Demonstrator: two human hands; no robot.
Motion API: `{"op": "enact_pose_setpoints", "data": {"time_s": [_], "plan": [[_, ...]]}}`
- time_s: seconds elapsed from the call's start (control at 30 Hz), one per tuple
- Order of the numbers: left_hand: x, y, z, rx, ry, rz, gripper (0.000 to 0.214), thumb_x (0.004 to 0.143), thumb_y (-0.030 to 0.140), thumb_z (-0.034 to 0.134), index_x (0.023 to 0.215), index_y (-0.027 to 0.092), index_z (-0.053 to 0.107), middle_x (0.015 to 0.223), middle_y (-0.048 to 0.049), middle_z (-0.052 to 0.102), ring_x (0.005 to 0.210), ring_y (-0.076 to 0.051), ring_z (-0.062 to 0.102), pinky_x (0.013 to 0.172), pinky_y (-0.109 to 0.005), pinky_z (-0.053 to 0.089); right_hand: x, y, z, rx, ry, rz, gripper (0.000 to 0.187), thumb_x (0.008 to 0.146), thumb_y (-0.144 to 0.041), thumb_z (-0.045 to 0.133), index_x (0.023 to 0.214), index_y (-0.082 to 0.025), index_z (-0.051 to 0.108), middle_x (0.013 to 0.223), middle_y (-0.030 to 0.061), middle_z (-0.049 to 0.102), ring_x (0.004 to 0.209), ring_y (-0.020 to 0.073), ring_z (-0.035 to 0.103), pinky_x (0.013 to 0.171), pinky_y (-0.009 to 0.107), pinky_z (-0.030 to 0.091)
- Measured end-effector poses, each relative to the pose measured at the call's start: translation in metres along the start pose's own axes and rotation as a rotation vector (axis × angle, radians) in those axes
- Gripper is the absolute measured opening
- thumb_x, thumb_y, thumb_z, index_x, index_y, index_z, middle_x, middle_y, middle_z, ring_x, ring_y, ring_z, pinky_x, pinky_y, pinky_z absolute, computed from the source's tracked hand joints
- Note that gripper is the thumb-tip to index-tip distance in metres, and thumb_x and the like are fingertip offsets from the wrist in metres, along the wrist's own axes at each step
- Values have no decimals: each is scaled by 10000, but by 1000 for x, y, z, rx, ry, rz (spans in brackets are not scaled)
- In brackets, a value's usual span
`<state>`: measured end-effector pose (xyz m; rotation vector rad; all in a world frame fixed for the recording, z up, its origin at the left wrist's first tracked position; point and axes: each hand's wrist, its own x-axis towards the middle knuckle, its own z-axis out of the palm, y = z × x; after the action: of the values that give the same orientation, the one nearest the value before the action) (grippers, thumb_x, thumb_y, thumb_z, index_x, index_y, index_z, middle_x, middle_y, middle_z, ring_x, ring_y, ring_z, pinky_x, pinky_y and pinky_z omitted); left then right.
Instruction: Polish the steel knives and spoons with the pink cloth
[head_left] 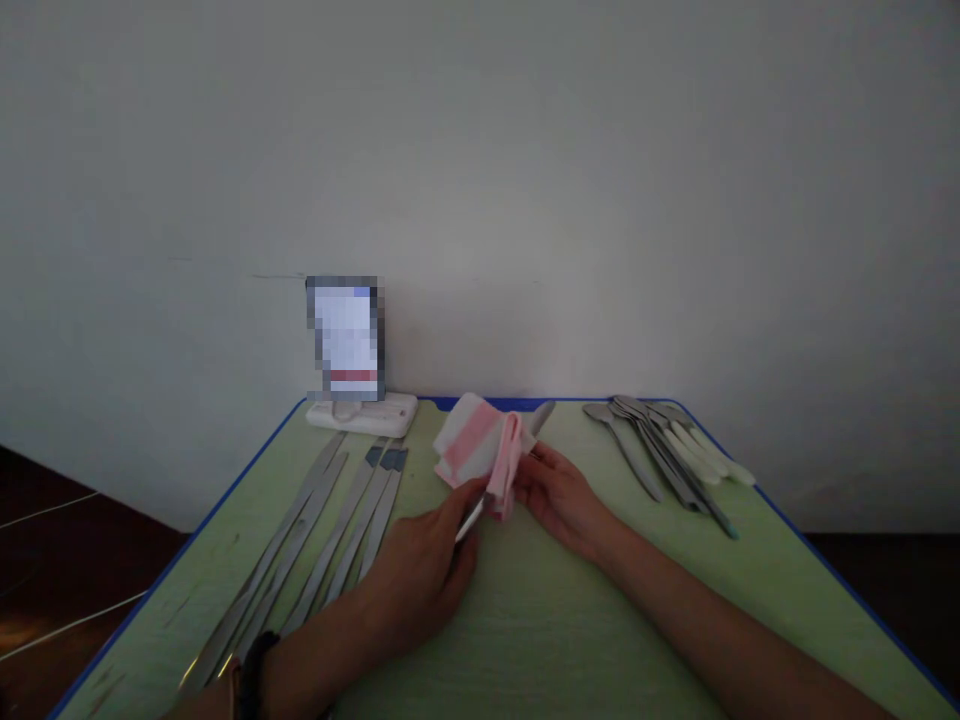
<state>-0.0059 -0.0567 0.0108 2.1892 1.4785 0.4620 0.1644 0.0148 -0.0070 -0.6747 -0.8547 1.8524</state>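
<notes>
My left hand (424, 565) is closed on the pale handle of a table knife (541, 416), whose blade tip sticks out past a pink and white cloth (480, 448). My right hand (562, 495) pinches the cloth, which is wrapped round the knife's blade. Both hands meet over the middle of a green table (540, 620) with a blue rim. A dark band sits on my left wrist.
Several long flat metal pieces (330, 530) lie in a row on the left of the table. A heap of spoons and knives (667, 450) lies at the far right. A phone on a white stand (361, 412) is at the back, against a white wall.
</notes>
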Motion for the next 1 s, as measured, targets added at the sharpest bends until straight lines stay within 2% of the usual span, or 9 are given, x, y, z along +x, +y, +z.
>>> {"op": "enact_pose_setpoints", "data": {"time_s": [0.17,0.3,0.47,0.53,0.63,0.77,0.83,0.9,1.0], "plan": [[2,-1,2,30,-21,-4,407,866,228,411,1267,186,352,767,-10,645,649,-187,615,611,-271,412,4,3,-5,69,97,-35,176,742,-209,674,907,-203,613,692,-32,663,593,129,603,625,279,521],[3,2,0,96,-49,13,172,874,254,411,982,203,534,709,-3,626,633,-174,594,591,-259,376,9,4,-9,125,165,-73,102,763,-241,657,836,-196,601,651,-37,640,512,114,551,498,237,484],[3,5,-2,146,-60,-3,167,860,274,430,764,201,545,685,-9,625,621,-163,581,581,-248,356,7,5,-8,135,165,-78,162,771,-255,655,911,-200,596,723,-25,664,607,129,601,569,249,510],[3,4,-3,105,-56,-32,178,872,258,396,790,198,542,685,-12,634,615,-162,588,580,-246,363,6,4,-7,122,154,-77,190,771,-276,661,934,-212,589,739,-28,664,614,128,605,577,252,510],[4,2,-3,-6,-86,-50,217,906,280,351,964,198,543,663,0,650,586,-163,602,566,-242,374,3,2,-5,86,133,-74,227,761,-306,676,949,-221,583,698,-49,638,566,104,569,559,228,487],[3,-1,-2,25,-83,-55,303,886,322,408,1153,206,495,654,7,658,601,-190,621,586,-259,375,-1,4,0,-74,77,-64,280,751,-359,673,978,-226,576,665,-53,603,548,102,527,539,218,449],[3,-3,-2,2,-67,-66,285,890,310,388,1127,202,504,657,3,642,608,-192,615,585,-260,369,-1,9,0,-140,143,-129,258,757,-405,647,919,-219,569,650,-46,580,560,116,520,534,226,437],[3,-5,-4,-94,-48,-66,257,904,307,347,1071,197,508,638,14,599,595,-180,589,567,-253,357,1,13,-2,-154,280,-225,230,773,-429,608,849,-220,547,659,-41,561,581,123,516,549,235,439],[4,-7,-5,-270,-1,-80,231,908,350,337,976,194,494,593,49,496,555,-153,512,538,-241,333,2,16,-4,-150,420,-290,211,807,-434,529,861,-231,516,724,-27,566,660,146,545,630,275,471]]}}
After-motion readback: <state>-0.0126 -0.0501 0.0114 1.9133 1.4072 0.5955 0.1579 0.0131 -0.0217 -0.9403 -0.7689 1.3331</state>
